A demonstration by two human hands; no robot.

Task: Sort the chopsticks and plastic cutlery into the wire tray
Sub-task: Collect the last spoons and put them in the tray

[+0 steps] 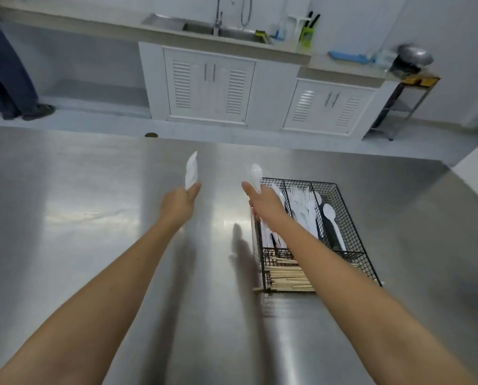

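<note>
Left hand [178, 202] centre frame, fingers pinching white plastic piece [191, 170], type unclear. Right hand [263, 202] pinching white spoon [255, 173] beside wire tray [351, 232] at right. Match spoon compartment, lower bowl-first.

This is looking like a commercial or canteen kitchen. A broad stainless-steel counter [93, 218] is filling the foreground, carrying a black wire tray [351, 240] of white plastic cutlery [304, 209] and wooden chopsticks [288, 276]. Along the far wall a steel sink [226, 33] with a tall faucet [218, 15] is sitting above white louvered cabinets [208, 84], beside a green knife block [307, 33]; a metal wok [413, 58] is resting farther right.
</note>
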